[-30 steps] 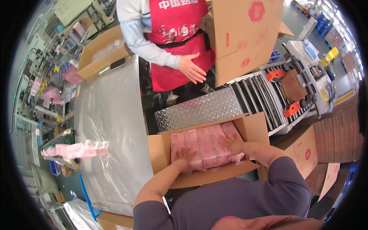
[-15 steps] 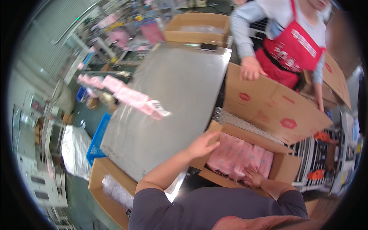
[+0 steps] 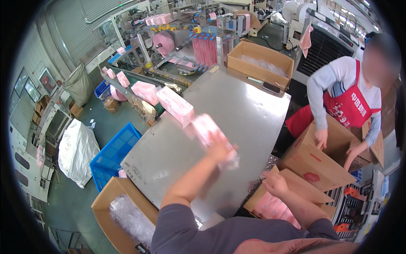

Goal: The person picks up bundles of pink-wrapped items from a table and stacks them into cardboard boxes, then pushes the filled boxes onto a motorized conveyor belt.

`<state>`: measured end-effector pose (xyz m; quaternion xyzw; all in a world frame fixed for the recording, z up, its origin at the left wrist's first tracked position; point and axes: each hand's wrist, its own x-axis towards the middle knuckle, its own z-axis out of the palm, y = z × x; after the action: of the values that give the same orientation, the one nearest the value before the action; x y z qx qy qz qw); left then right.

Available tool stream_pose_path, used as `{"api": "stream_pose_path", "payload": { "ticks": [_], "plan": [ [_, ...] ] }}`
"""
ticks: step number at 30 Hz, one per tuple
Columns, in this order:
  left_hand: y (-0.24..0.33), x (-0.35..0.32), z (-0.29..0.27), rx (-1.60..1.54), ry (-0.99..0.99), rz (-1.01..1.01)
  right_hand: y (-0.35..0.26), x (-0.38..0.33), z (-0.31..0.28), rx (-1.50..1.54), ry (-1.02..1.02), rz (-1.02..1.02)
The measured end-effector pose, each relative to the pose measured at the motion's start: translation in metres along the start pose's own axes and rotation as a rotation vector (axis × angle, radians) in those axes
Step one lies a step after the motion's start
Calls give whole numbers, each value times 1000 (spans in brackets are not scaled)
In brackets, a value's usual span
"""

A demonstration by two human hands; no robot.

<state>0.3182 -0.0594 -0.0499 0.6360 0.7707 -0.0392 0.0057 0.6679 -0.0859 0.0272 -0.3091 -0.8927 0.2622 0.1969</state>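
Note:
On the metal table, my left hand (image 3: pixel 220 149) is closed over a pink wrapped pack (image 3: pixel 206 125), its fingers somewhat blurred by motion. Another pink pack (image 3: pixel 175 105) lies at the table's far left edge, with several more lined up behind it. Over the left flap of an open carton (image 3: pixel 302 185), my right hand (image 3: pixel 275 183) is loosely curled, and nothing shows in its fingers. Pink packs (image 3: pixel 277 209) fill the carton below it, partly covered by my right forearm.
Across from me a person in a red apron (image 3: pixel 344 108) handles another open carton (image 3: pixel 296 154). Cartons of clear film stand at the far end (image 3: pixel 260 72) and lower left (image 3: pixel 101 203). A blue crate (image 3: pixel 112 158) sits left of the table (image 3: pixel 237 106). Machinery with pink rolls (image 3: pixel 164 42) stands behind.
My left hand has moved from the carton's flap to the pack on the table. My right hand has lifted off the packs inside the carton. The person's big carton has shifted, opening upward.

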Motion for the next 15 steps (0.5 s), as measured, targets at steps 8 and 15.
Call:
{"api": "stream_pose_path", "payload": {
  "ticks": [8, 15],
  "plan": [
    [-73, 68, -111, -479, 289, -302, -57, 133, 66, -365, -226, 386],
    [-101, 80, -17, -172, 98, 84, -33, 182, 73, -421, -168, 391]
  ]
}}
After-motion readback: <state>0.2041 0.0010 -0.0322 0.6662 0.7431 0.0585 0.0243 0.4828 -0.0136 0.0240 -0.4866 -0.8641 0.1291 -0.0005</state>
